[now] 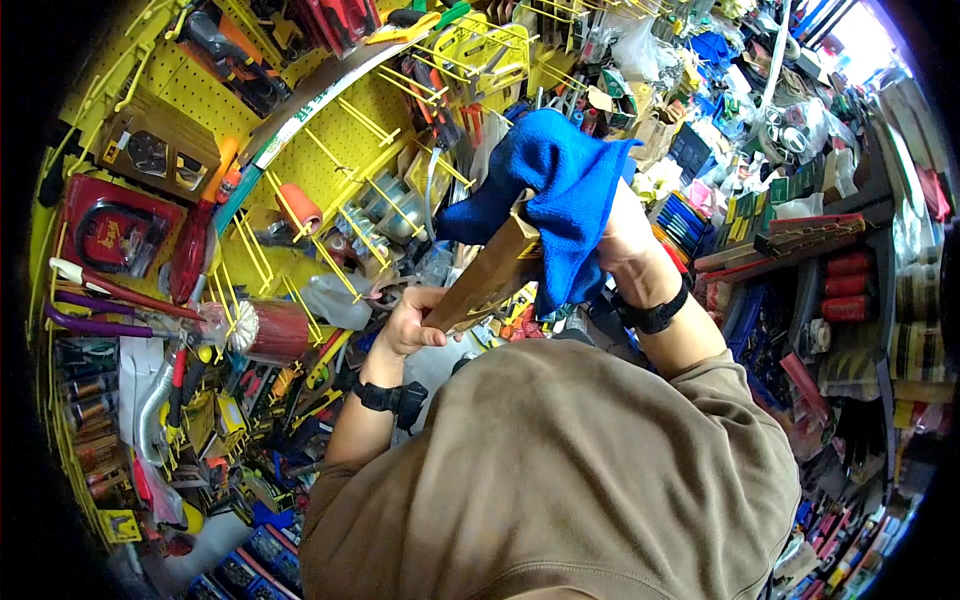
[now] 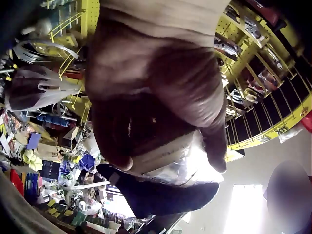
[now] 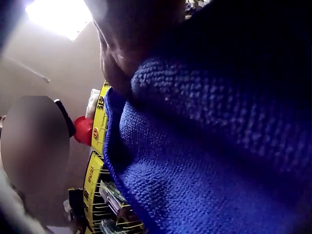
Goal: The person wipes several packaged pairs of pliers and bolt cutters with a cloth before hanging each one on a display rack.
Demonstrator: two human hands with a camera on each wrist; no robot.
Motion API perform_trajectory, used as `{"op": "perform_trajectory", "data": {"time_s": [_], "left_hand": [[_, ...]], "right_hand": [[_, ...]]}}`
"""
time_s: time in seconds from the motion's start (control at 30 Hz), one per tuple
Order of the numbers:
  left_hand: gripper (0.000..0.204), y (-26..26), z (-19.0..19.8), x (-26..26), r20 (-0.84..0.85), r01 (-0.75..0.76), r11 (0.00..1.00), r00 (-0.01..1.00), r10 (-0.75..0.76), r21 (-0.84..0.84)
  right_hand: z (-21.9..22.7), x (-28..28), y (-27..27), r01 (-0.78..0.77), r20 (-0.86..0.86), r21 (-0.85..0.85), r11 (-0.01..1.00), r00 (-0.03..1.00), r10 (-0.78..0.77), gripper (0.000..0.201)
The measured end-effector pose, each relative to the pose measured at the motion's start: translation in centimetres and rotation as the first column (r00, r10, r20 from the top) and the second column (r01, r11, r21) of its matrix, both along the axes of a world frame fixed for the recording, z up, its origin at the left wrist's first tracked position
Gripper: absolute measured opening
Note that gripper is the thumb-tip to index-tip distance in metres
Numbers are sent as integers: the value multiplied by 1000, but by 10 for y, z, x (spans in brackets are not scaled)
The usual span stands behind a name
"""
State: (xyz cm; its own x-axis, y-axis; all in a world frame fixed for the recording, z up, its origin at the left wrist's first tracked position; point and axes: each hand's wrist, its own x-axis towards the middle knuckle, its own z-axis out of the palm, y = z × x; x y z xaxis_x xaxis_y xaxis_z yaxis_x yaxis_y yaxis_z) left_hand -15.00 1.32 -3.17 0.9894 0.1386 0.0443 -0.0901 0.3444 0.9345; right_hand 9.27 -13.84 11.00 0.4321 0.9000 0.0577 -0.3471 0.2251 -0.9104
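Note:
My left hand grips the lower end of a brown cardboard box, thumb on one side and fingers on the other. The box is held tilted in front of my chest. A blue cloth drapes over its upper end. My right hand holds the cloth against the box from the right, its fingers mostly hidden under the folds. In the left wrist view the box has a pale, shiny face, and the cloth shows dark beyond it. Ribbed blue fabric fills much of the right wrist view.
A yellow pegboard with long hooks stands close on the left, hung with tools and packaged goods. A red-wrapped brush juts out near my left arm. Cluttered goods pile up ahead, and loaded shelves stand to the right.

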Motion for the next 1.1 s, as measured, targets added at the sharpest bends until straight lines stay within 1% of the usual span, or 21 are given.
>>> {"op": "perform_trajectory", "data": {"time_s": [0.07, 0.1, 0.13, 0.17, 0.2, 0.23, 0.27, 0.33, 0.37, 0.47, 0.53, 0.57, 0.6, 0.63, 0.73, 0.77, 0.8, 0.9, 0.93, 1.0, 1.1], "left_hand": [[73, -1, -8, -2, 13, -10, 996, 1000, 11, -91], [73, -1, -7, -2, 12, -12, 996, 1000, 13, -92], [73, -1, -5, -1, 23, 2, 994, 1000, 0, -105], [72, -1, -3, -1, 34, 16, 993, 999, -12, -118], [72, -2, -2, -2, 30, 12, 993, 1000, -8, -119], [71, -2, -1, -2, 21, 23, 992, 1000, -20, -125], [71, -2, -1, -2, 15, 35, 991, 999, -34, -130], [70, -1, -2, -3, 8, 27, 992, 1000, -26, -127], [70, 0, -4, -3, 1, 19, 992, 1000, -19, -123], [70, 0, -12, -5, 6, 11, 992, 1000, -10, -122], [70, -1, -8, -6, 7, 13, 990, 1000, -12, -138], [70, -2, -6, -6, 10, 18, 988, 1000, -17, -155], [70, -3, -7, -6, 10, 18, 988, 1000, -16, -155], [68, -4, -7, -5, 45, 18, 981, 999, -10, -195], [70, -7, -12, -1, 95, 6, 966, 995, 19, -258], [73, -8, -12, 0, 104, -6, 959, 994, 37, -283], [73, -13, -10, 2, 105, -8, 960, 994, 38, -279], [103, -25, 1, 7, 118, -170, 909, 966, 230, -380], [103, -21, -5, 6, 121, -169, 911, 966, 229, -377], [101, -12, -11, 6, 83, -54, 916, 992, 95, -397], [94, -12, -2, 6, 202, 13, 946, 978, 55, -324]], "right_hand": [[5, -3, 4, 124, 341, 33, 992, 931, -128, 35], [-5, -4, 4, 275, 520, 97, 957, 806, -284, 27], [-6, 2, 2, 271, 518, 96, 958, 808, -281, 27], [-6, 13, -2, 194, 665, 51, 980, 725, -178, 27], [-4, 15, -3, 125, 786, -8, 992, 614, -71, 27], [-3, 12, -1, 165, 877, 100, 981, 452, -165, 28], [3, 10, 1, 149, 848, 76, 986, 510, -143, 25], [1, 10, 8, 40, 890, 267, 963, 373, -262, 22], [-1, 9, 8, 39, 891, 268, 962, 370, -264, 22], [-23, 5, 8, 104, 836, 242, 965, 482, -262, 23], [-36, 3, 8, 202, 696, 141, 969, 676, -242, 28], [-39, 0, 7, 202, 696, 141, 969, 676, -242, 28], [-34, -11, 8, 231, 252, 34, 972, 940, -232, 34], [-29, -22, 8, 201, -263, -73, 977, 941, -214, 39], [-39, -44, 21, 156, -542, 44, 987, 834, -107, 55], [-54, -51, 23, 209, -604, -8, 978, 778, -171, 59], [-36, -71, 24, 272, -367, 103, 957, 904, -218, 67], [-74, -78, 24, 277, -187, 124, 953, 950, -252, 67], [-76, -73, 22, 276, -186, 128, 952, 950, -251, 67], [-76, -64, 21, 66, -482, 332, 941, 870, 109, 54], [-68, -48, 14, 3, -413, 338, 941, 899, 146, 51]]}}
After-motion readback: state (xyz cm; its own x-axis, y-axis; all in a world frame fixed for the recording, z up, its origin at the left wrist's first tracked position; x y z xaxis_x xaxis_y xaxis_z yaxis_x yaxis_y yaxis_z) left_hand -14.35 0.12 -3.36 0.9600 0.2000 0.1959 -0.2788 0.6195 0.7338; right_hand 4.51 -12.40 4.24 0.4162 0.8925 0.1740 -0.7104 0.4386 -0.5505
